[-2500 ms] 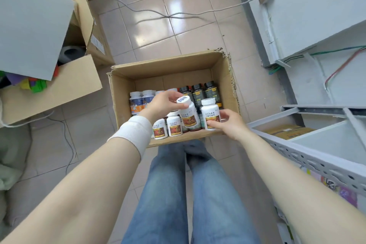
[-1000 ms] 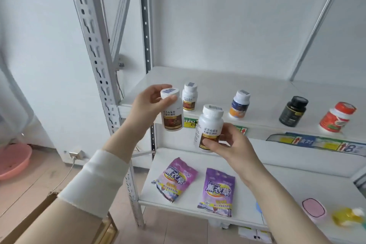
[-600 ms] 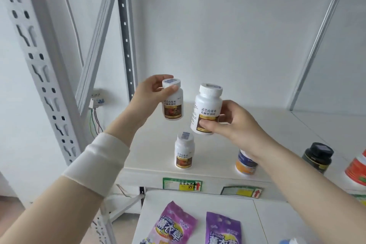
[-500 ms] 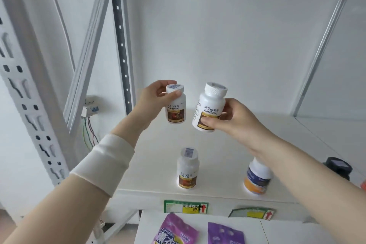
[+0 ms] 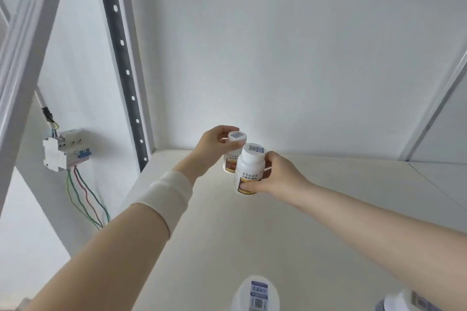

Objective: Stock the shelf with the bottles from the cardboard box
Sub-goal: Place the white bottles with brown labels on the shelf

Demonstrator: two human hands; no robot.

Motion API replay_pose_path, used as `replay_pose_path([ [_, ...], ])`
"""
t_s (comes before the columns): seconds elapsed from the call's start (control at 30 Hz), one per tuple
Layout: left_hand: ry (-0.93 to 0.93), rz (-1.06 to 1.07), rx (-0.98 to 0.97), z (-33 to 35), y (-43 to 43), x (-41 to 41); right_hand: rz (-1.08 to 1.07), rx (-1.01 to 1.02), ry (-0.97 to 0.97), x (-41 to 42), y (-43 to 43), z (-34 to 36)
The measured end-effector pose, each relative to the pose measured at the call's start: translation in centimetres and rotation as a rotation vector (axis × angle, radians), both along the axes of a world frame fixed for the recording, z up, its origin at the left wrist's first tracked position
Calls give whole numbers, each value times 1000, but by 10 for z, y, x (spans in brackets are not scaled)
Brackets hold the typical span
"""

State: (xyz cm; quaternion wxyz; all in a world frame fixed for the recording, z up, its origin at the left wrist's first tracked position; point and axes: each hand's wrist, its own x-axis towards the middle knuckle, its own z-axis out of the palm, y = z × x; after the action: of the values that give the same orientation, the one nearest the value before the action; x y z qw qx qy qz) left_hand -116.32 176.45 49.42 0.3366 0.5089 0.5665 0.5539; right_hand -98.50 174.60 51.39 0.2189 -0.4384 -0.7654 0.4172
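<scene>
My left hand (image 5: 211,145) grips a small white bottle (image 5: 233,153) by its cap, low over the back of the white shelf (image 5: 328,209). My right hand (image 5: 276,177) holds a second white bottle (image 5: 250,169) with a brown label by its side, just in front of the first; the two bottles overlap in view. Whether either bottle touches the shelf I cannot tell. A third white bottle (image 5: 256,294) stands on the shelf at the bottom edge of the frame. The cardboard box is out of sight.
Part of another bottle (image 5: 404,302) shows at the bottom right. A perforated shelf upright (image 5: 123,63) rises at the back left. A circuit breaker (image 5: 64,149) with coloured wires hangs on the wall to the left. White wall lies behind the shelf.
Both hands took bottles from the cardboard box and carried them up to the shelf. Since half a second ago they reached further back and lower over the shelf, and my view moved closer.
</scene>
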Motion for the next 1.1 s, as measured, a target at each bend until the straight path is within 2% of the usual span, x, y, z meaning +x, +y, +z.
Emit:
replay_pose_path([
  [0.23,-45,-47,-16,-13,28,-5,-15,0,-75,-16,31,-20],
  [0.6,-77,-59,0,-24,49,-9,-23,-6,-76,-24,48,-36],
  [1.1,24,-47,1,-24,49,-9,-19,3,-104,-25,46,-38],
])
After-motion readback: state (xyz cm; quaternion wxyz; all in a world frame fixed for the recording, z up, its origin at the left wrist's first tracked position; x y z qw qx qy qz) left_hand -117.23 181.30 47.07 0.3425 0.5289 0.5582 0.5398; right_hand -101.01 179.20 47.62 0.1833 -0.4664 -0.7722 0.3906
